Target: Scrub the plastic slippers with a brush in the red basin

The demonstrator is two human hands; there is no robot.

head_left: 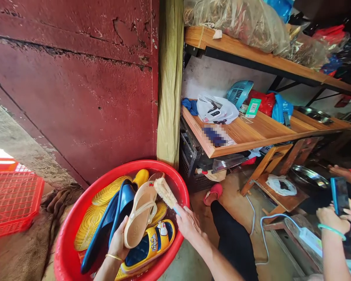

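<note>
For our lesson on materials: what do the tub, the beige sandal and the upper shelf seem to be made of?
Tub: likely plastic; smooth, glossy red wall.
Beige sandal: foam or rubber, perhaps; matt, thick, moulded-looking sole.
Upper shelf: wood or wood-look board; brown grain shows along its edge.

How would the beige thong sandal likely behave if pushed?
The beige thong sandal is probably light, since the left hand alone holds it. It looks unbent in that grip, so it may flex only slightly. It could be slippery, as the red basin below seems to hold water.
</note>
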